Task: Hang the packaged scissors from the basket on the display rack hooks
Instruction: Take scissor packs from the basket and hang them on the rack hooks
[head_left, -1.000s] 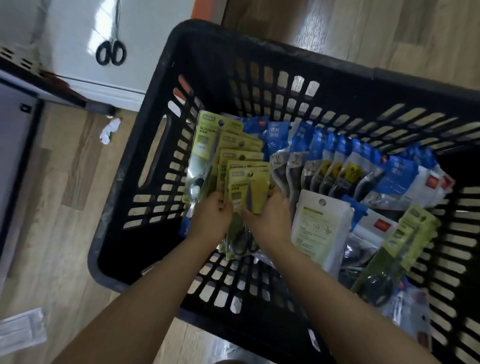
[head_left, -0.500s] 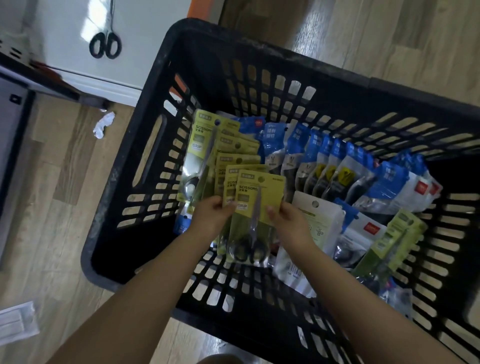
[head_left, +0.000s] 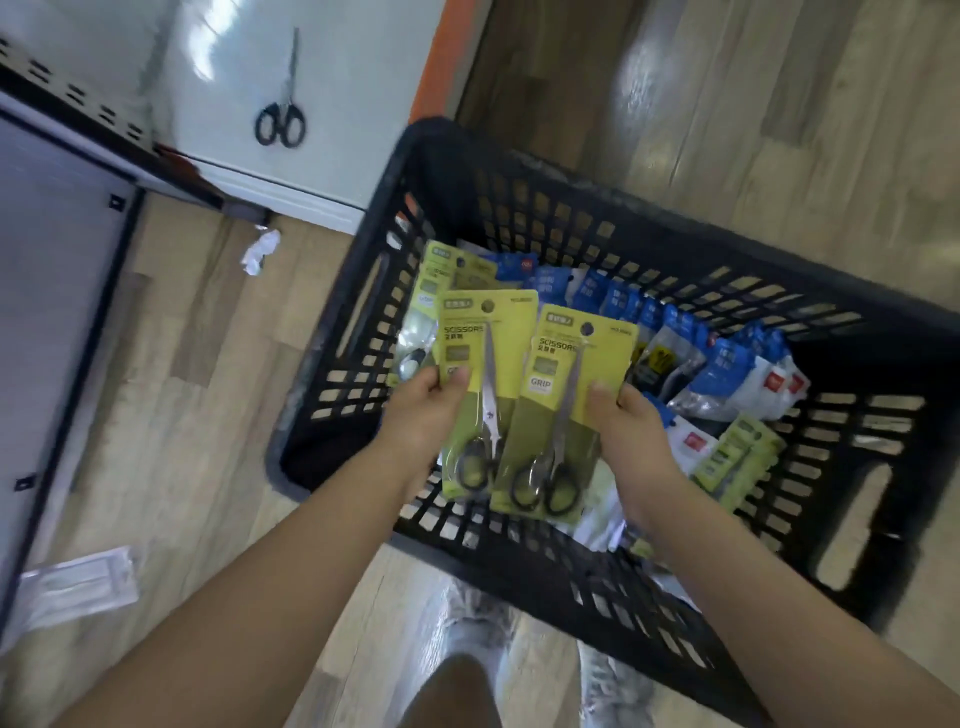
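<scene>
Two yellow-green scissor packs are held side by side above the black basket. The left pack is pinched at its left edge by the left hand, thumb on the front over the printed card and the other fingers behind it. The right pack is pinched at its right edge by the right hand, thumb pressed on the front, fingers hidden behind. The right pack's left edge overlaps the left pack's lower right corner, between the two thumbs.

Beyond the fingertips, in the basket, more yellow-green packs stand against the left wall. A row of blue-topped packs runs off past the right hand, with another yellow-green pack just beside that wrist.

Outside the basket, far beyond the left hand, loose black-handled scissors lie on a white surface.
</scene>
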